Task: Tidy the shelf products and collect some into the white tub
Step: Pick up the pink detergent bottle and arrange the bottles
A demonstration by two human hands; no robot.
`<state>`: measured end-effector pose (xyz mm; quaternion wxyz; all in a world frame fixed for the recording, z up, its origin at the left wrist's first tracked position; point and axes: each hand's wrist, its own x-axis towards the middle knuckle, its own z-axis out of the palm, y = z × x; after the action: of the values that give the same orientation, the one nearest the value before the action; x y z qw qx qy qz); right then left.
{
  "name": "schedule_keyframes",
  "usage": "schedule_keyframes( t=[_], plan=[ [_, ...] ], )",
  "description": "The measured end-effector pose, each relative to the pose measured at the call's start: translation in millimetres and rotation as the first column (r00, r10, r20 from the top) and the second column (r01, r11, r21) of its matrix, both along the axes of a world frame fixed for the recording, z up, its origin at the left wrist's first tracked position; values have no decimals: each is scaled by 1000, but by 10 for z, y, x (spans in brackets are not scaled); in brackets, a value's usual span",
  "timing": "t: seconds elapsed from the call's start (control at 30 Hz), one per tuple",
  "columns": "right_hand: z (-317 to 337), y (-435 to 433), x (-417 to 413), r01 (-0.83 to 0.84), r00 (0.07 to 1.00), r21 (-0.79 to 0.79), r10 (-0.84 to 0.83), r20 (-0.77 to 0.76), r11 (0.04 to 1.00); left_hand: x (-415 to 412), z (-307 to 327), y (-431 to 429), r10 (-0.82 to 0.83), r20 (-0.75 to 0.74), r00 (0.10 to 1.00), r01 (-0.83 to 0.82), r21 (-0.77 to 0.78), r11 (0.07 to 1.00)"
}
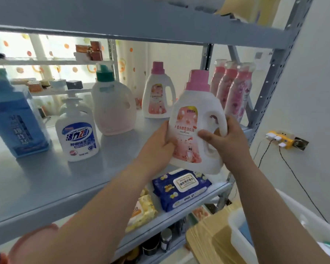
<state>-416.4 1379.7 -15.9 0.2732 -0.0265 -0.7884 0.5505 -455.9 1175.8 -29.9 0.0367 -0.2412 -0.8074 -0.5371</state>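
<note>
A white detergent bottle with a pink cap and pink label (191, 115) is held in the air just off the front right edge of the grey shelf (46, 180). My left hand (158, 145) grips its lower left side. My right hand (227, 141) holds it at the handle, thumb across the front. The white tub (242, 239) sits at the bottom right, its rim partly covered by my right forearm. A second pink-capped bottle (158, 92) stands at the back of the shelf.
On the shelf stand a blue box-like bottle (17, 119), a white pump soap bottle (76, 128), a green-capped white jug (112, 105) and pink slim bottles (234, 90) at the right post. Blue wipes packs (181, 187) lie one shelf down. A power strip (280, 140) hangs on the wall.
</note>
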Motion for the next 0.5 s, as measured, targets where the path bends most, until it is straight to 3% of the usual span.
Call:
schedule_keyframes(
  t=[0.17, 0.27, 0.5],
  plan=[
    [20, 111, -463, 105, 994, 148, -100, -41, 983, -720, 48, 280, -40, 56, 998, 52, -215, 975],
    [-43, 212, -706, 136, 990, 191, -126, -63, 972, -1087, 73, 332, 39, 87, 995, -10, -312, 950],
    [-202, 475, -1280, 146, 988, 123, -139, -63, 982, -1828, 89, 365, 305, 12, 952, -296, -209, 932]
  ],
)
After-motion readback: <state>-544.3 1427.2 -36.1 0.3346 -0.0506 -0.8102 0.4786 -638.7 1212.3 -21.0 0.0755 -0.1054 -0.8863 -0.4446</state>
